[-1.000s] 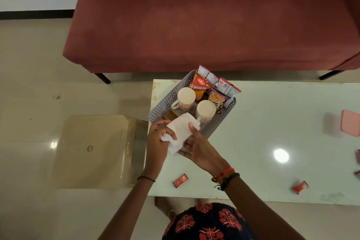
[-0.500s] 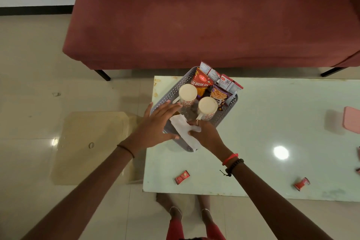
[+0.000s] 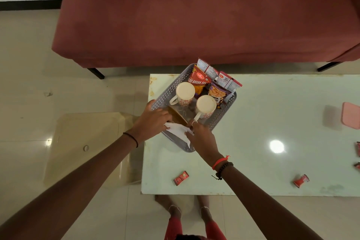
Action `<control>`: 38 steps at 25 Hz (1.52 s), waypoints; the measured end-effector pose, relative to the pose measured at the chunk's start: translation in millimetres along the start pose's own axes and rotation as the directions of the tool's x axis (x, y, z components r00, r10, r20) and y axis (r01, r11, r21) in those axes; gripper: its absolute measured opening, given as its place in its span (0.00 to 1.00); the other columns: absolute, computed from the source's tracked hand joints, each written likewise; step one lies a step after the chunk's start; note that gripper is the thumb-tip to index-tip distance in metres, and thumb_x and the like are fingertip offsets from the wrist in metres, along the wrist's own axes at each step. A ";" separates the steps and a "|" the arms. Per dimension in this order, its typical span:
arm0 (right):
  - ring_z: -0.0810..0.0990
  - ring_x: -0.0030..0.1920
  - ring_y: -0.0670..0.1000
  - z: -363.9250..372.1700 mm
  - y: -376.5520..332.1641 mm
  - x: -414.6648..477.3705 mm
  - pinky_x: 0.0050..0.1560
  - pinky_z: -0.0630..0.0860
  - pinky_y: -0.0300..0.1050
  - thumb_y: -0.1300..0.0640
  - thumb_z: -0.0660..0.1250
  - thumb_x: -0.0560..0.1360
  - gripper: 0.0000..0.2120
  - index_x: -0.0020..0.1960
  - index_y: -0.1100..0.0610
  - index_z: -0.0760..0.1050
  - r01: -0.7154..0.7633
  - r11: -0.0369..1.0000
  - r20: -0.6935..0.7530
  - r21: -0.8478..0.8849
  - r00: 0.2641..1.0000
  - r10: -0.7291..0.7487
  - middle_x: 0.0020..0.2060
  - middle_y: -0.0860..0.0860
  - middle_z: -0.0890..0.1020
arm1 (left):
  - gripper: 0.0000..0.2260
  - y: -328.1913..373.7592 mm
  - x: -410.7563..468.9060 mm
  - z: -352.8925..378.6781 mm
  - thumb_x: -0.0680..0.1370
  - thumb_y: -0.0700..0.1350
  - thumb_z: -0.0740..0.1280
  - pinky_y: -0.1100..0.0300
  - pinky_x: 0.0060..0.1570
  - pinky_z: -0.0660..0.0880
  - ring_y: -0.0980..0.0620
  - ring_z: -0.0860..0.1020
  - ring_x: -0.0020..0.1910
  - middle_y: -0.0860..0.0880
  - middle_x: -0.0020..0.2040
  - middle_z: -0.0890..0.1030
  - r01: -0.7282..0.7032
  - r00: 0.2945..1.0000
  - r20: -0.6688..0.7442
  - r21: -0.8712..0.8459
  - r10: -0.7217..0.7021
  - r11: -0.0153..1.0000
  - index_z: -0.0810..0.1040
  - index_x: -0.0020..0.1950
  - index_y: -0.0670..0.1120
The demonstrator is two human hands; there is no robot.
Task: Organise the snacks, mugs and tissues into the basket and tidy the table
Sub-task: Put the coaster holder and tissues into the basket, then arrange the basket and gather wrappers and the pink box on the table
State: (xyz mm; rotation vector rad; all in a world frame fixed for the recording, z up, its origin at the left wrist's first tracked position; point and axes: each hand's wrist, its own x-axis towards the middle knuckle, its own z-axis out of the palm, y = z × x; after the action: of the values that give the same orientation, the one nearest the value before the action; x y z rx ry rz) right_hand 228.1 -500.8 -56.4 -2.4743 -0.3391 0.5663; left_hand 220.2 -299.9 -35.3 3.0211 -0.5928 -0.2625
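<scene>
Observation: both hands are at the near corner of the basket [image 3: 165,95], with the tissue [image 3: 178,129] lying between them, inside that corner and partly over the rim.

The left hand [image 3: 153,121] is curled, its fingertips pinching the tissue's left edge. The right hand [image 3: 200,134] is also curled, pinching the right edge. Neither hand holds anything else.

Just beyond the fingers stand two mugs [image 3: 185,91]. A brown box [image 3: 177,116] lies between the left hand and the mugs, and snack packets [image 3: 198,81] are at the far end of the basket.

Assessment: we judge the tissue to be very light, limp and easily torn or creased. It is best taken by two opposite edges with a gentle pinch and laid flat, not pushed. The mugs look breakable, and their handles are close to the right hand.

Two small red packets [image 3: 181,178] lie on the bench [image 3: 272,122], nearer the person than the hands.
</scene>
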 end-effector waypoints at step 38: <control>0.83 0.42 0.57 -76.6 41.8 144.2 0.36 0.75 0.40 0.53 0.59 0.78 0.14 0.48 0.62 0.77 -0.021 0.988 -0.150 -0.150 0.989 -0.002 0.41 0.57 0.82 | 0.14 -2.5 12.3 78.2 0.75 0.39 0.63 0.51 0.60 0.71 0.45 0.73 0.63 0.44 0.63 0.74 0.528 0.799 -0.036 -0.435 -0.600 0.729 0.76 0.60 0.44</control>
State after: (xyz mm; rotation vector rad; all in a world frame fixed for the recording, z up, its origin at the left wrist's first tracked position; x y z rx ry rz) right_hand 395.1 -519.5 -69.8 -2.6474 -0.3212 0.3673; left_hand 218.5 -303.6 -114.4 2.6747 0.3875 -0.1126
